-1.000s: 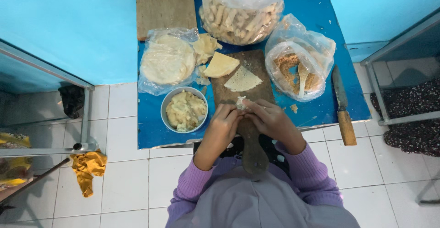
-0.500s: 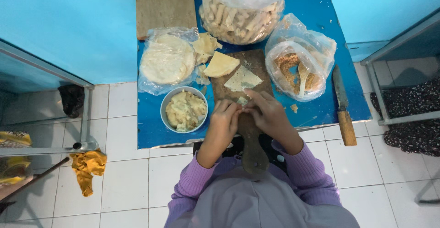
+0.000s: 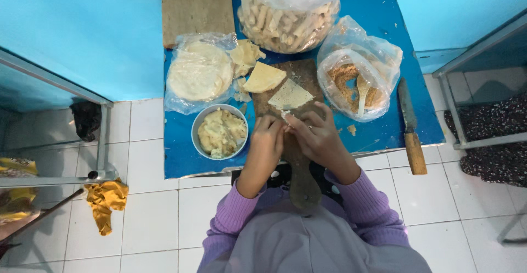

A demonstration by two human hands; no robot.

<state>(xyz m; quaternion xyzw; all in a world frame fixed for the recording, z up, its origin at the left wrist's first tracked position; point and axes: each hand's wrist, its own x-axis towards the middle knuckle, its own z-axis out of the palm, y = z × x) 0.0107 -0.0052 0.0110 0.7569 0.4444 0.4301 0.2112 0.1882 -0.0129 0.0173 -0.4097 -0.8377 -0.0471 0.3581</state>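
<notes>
Pale dough wrapper (image 3: 284,116) sits pinched between left hand (image 3: 267,141) and right hand (image 3: 314,133), both grips closed on it above the wooden board (image 3: 299,81).

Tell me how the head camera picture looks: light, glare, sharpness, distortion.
Head view: even, soft light with faint shadows; mild glare on the plastic bags; left hand and right hand reasonably sharp over the wooden board; wide-angle lens bends the floor tiles and the metal frame at the edges.
</notes>
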